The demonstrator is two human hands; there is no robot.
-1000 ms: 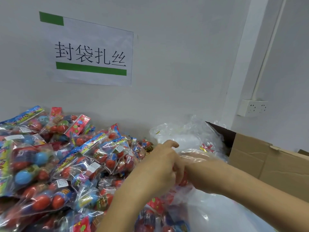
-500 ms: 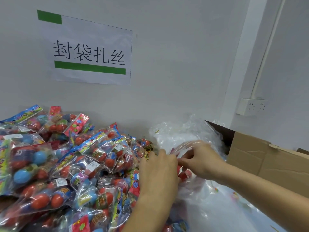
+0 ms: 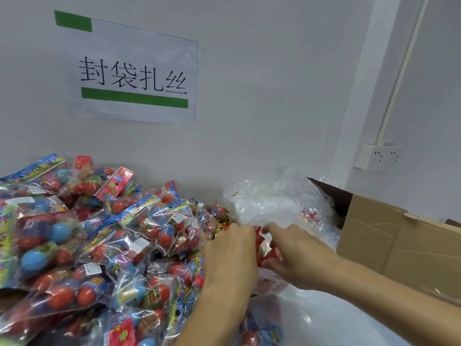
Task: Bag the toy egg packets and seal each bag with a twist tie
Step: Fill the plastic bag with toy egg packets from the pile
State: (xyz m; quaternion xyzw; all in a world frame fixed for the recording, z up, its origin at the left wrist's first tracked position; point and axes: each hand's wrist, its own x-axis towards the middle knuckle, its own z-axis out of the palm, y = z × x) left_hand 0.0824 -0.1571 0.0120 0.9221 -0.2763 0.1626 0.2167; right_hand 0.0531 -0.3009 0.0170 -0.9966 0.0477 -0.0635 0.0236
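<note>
Here the left hand (image 3: 230, 255) and right hand (image 3: 290, 255) pinch a clear bag (image 3: 269, 213) (fingertips hidden, contents blurred).

A white paper sign (image 3: 129, 71) is fixed to the pale wall (image 3: 262, 96), high above and to the left of where the hands meet. It carries black Chinese characters, a green bar beneath them and a green block at its top left corner. A white double wall socket (image 3: 378, 156) sits up and to the right, with a white conduit (image 3: 401, 68) rising from it. Just right of the grip stands an open brown cardboard box (image 3: 399, 245).
</note>
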